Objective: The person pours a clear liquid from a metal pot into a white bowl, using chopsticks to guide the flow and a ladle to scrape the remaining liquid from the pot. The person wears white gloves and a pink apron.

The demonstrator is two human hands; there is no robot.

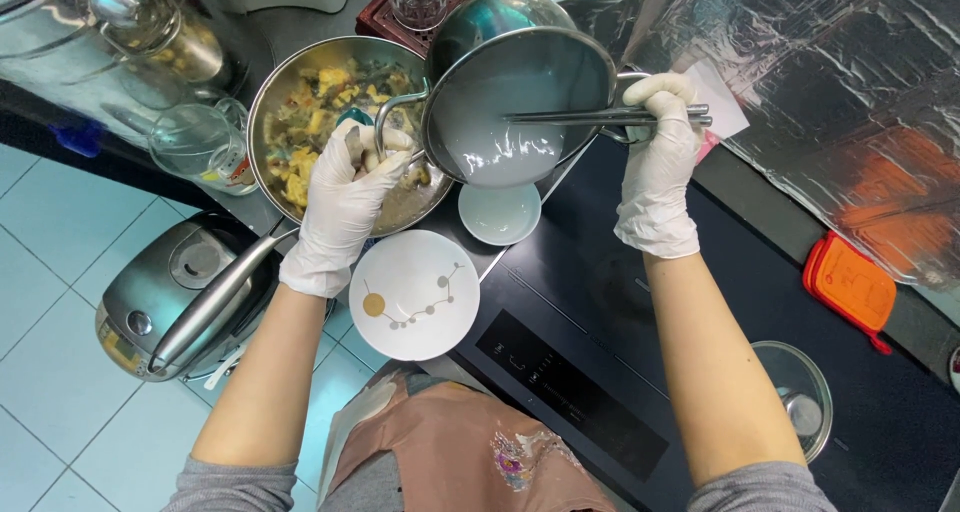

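Both my hands wear white gloves. My left hand (345,197) grips one handle of a steel pot (520,92), which is tilted toward me over a small white bowl (500,215). A little pale liquid lies inside the pot's lower wall. My right hand (658,162) holds the pot's other handle together with a pair of metal chopsticks (600,118) that reach across the pot's mouth. Behind my left hand a steel pan (300,82) holds cooked yellow and dark food.
A white plate (414,294) with a dotted line pattern sits near the counter edge. A black induction cooktop (590,302), a glass lid (795,387), an orange holder (850,282), a glass jug (195,142) and a rice cooker (165,297) surround it. Foil (800,92) covers the wall.
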